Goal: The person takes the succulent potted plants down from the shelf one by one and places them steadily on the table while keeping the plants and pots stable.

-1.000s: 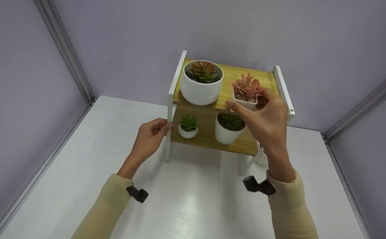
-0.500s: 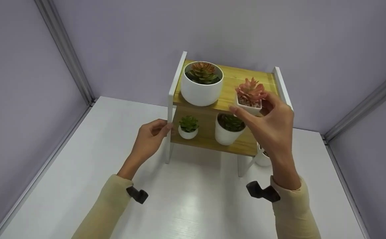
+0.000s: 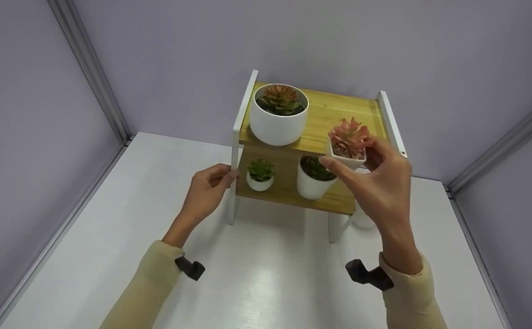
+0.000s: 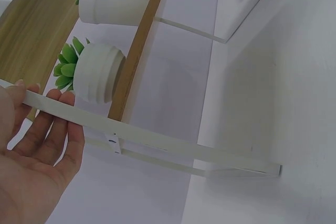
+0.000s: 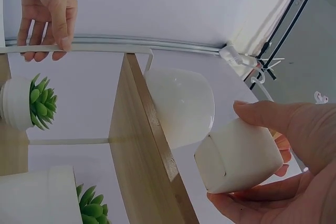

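My right hand (image 3: pixel 382 183) holds a small potted succulent (image 3: pixel 349 140) between thumb and fingers, its leaves pinkish red, its white pot square and tapered. In the right wrist view this white pot (image 5: pixel 241 156) is in the air, apart from the front edge of the upper board (image 5: pixel 152 124). My left hand (image 3: pixel 205 192) pinches the white side post (image 4: pixel 79 115) of a two-tier wooden shelf (image 3: pixel 339 107). A round white pot (image 3: pixel 277 125) with a reddish-green succulent stands at the left of the top board.
On the lower board stand a small green succulent (image 3: pixel 260 171) and a larger white pot (image 3: pixel 312 185) with a green plant. Another white pot (image 3: pixel 363 220), mostly hidden by my right arm, stands on the white table (image 3: pixel 266 283) by the right leg. Walls surround the table.
My right hand has moved toward me and slightly right, bringing the pink succulent from over the top board to its front edge. My left hand has stayed on the post.
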`<state>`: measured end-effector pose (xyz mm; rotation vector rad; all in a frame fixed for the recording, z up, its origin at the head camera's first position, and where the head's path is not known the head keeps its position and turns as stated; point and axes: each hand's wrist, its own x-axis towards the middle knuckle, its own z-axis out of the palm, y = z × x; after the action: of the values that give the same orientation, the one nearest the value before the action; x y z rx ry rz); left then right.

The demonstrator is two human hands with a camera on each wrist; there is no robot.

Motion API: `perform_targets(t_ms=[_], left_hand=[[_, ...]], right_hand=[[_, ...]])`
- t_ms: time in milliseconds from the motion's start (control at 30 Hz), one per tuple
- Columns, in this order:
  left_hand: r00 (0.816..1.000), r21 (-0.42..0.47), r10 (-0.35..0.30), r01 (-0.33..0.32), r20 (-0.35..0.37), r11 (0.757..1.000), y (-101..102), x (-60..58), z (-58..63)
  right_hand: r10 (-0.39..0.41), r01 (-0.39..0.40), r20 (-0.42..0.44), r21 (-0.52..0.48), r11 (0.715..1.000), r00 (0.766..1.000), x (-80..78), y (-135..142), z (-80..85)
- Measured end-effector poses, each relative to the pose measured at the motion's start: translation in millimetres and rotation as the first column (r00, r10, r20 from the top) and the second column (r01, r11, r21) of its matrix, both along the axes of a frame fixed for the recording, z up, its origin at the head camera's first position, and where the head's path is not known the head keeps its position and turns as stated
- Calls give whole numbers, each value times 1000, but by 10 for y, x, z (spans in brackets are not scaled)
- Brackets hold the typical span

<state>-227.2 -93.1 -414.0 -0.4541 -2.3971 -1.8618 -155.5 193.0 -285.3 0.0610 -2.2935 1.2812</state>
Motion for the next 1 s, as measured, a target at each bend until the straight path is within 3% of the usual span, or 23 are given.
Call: perform_targets(t_ms=[367,1000], left_hand=[[999,10,-14,15,-49,1000,-5,-17,-27],[1000,-14,10,-11,-2,1000,1,29,32]], right_hand=[[0,0,0,-9,1000,1000,117,15,-76],[15,-14,-38,20,1000,999,286,59,-329]])
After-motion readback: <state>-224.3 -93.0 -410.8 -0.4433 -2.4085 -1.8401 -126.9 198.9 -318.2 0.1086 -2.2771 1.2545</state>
